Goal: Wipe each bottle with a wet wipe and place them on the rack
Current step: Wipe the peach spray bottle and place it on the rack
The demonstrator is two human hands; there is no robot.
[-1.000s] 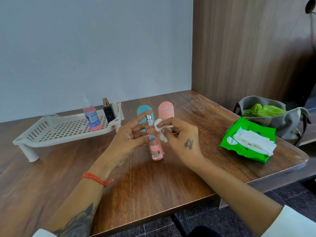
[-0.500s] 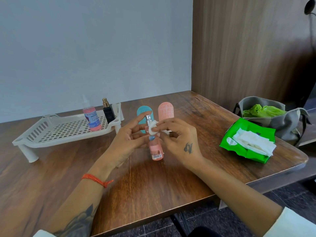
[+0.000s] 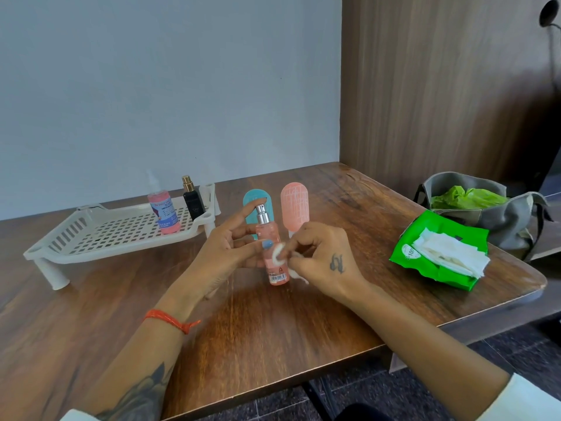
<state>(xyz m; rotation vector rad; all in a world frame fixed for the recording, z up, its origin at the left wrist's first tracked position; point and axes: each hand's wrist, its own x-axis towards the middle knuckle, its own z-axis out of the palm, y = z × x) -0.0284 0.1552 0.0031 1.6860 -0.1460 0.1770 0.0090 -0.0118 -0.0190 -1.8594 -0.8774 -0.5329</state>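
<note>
The clear pink spray bottle with a silver nozzle point(image 3: 269, 247) stands upright over the middle of the brown wooden table point(image 3: 273, 323), held between the person's two hands. The left hand point(image 3: 224, 256) grips it from the left side, thumb and fingers curled around the body and the index finger stretched up to the nozzle top. The right hand point(image 3: 321, 259) comes in from the right, its fingertips pinching a small crumpled white wet wipe point(image 3: 279, 255) that presses against the bottle's middle, above the barcode label. Whether the bottle's base touches the table I cannot tell.

Just behind the held bottle two rounded flat containers stand side by side, a teal one point(image 3: 250, 205), partly hidden by the left fingers, and a salmon-pink one point(image 3: 294, 208).

On the left of the table sits the white perforated plastic rack on short legs point(image 3: 100, 238). At its far right corner stand a pink bottle with a blue and white label point(image 3: 165, 214) and, just beside it, a small black bottle with a gold top point(image 3: 192, 199).

On the right lies a green pack of wipes point(image 3: 425, 262), open, with white sheets point(image 3: 452, 250) pulled out on top. Behind it a grey fabric bag point(image 3: 501, 220) holds something crumpled and bright green point(image 3: 467, 197).
</note>
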